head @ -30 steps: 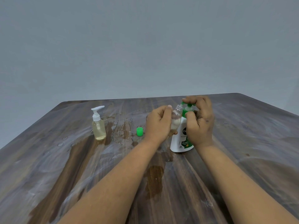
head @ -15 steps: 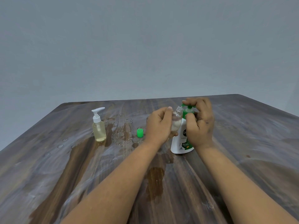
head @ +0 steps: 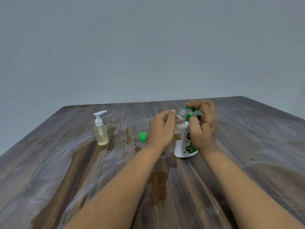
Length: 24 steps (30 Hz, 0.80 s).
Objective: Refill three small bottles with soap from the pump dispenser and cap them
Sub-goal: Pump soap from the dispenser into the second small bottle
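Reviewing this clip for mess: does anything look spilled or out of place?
Yes. The table is wet and smeared, with streaks and droplets around the small pump bottle and the loose green cap, and a dark patch nearer the camera.

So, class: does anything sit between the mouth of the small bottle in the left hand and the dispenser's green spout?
Nothing visible does. The left hand tilts the small clear bottle so that its open mouth sits just under the green spout, while the right hand grips the pump dispenser.
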Available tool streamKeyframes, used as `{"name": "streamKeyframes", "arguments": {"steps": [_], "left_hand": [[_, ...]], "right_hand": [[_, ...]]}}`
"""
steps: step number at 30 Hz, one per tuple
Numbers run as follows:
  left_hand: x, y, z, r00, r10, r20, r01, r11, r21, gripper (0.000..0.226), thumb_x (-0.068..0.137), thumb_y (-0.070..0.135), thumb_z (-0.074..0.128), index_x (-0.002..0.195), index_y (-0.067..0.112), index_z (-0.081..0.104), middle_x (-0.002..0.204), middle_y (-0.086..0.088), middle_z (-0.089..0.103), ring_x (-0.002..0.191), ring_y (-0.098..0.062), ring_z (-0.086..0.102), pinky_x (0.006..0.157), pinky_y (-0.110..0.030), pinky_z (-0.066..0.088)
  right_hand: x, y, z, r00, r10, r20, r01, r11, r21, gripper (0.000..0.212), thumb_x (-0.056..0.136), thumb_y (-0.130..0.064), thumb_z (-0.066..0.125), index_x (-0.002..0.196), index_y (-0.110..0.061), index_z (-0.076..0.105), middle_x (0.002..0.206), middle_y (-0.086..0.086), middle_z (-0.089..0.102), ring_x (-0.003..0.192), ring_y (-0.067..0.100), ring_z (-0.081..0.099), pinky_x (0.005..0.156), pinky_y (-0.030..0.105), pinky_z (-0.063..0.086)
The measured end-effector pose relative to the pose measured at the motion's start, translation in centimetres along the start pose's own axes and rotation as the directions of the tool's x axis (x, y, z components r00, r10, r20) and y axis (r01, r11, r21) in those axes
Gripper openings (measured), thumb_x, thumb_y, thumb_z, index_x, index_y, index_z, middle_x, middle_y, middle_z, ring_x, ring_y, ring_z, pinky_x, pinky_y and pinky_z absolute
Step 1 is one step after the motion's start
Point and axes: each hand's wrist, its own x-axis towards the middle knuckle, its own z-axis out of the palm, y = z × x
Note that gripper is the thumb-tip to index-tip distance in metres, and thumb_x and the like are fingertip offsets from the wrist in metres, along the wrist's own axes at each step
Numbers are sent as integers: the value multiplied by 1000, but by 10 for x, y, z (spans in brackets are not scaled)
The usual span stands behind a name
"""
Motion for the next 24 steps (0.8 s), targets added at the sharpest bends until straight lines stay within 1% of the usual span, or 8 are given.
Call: {"name": "streamKeyframes", "arguments": {"steps": [3, 5, 9, 11, 15, 19, 24], "left_hand": [[0, -1, 0, 1000, 4, 3, -4, 1000, -5, 42, 102, 24, 46, 63, 13, 57, 52, 8, 58, 43, -12, 57, 40, -26, 49], [0, -1, -1, 1000, 6, 7, -6, 1000, -2, 43, 102, 25, 46, 62, 14, 56, 51, 9, 58, 43, -11, 57, 41, -26, 50], [0, -1, -1, 1000, 10, 13, -10, 1000, -5, 43, 102, 25, 46, 63, 11, 55, 51, 8, 57, 44, -13, 58, 42, -29, 51], [1, -2, -1, 1000, 12, 16, -12, 1000, -4, 43, 102, 25, 46, 63, 12, 55, 50, 9, 57, 44, -12, 57, 42, -30, 51], [1, -3, -1, 1000, 10, 19, -10, 1000, 5, 42, 103, 26, 45, 64, 12, 56, 52, 10, 58, 44, -11, 58, 43, -29, 51], [1, -2, -1, 1000, 8, 11, -8, 1000, 14, 41, 102, 25, 45, 65, 10, 56, 52, 10, 58, 44, -12, 57, 42, -29, 51], [1, -1, -1, 1000, 15, 12, -15, 1000, 2, 41, 103, 24, 45, 65, 10, 56, 52, 9, 59, 43, -12, 57, 41, -29, 51]], "right_hand": [[1, 1, 1, 1000, 21, -4, -21, 1000, -7, 31, 70, 4, 44, 89, -6, 66, 95, 1, 55, 91, -5, 53, 75, 13, 42], [1, 1, 1, 1000, 29, -6, -29, 1000, -1, 30, 70, 3, 44, 89, -6, 66, 95, 0, 55, 89, -6, 53, 74, 12, 41], [-1, -2, 0, 1000, -14, 2, 14, 1000, 9, 37, 68, 1, 43, 98, -5, 65, 99, 0, 54, 93, -2, 53, 79, 16, 44], [0, -2, -1, 1000, -7, 0, 7, 1000, 15, 38, 69, 1, 44, 99, -6, 65, 100, 2, 56, 95, -3, 53, 80, 15, 43], [1, -1, 0, 1000, 8, 0, -8, 1000, 11, 34, 71, 3, 43, 94, -5, 66, 97, 1, 56, 93, -5, 53, 79, 11, 41], [1, -1, 1, 999, 41, -9, -41, 999, 26, 31, 73, -2, 40, 89, -9, 66, 95, 2, 57, 92, -6, 54, 77, 11, 42], [-1, -2, 1, 1000, 0, -6, 0, 1000, 15, 38, 70, 3, 43, 98, -5, 66, 99, 0, 55, 96, -5, 52, 81, 13, 41]]}}
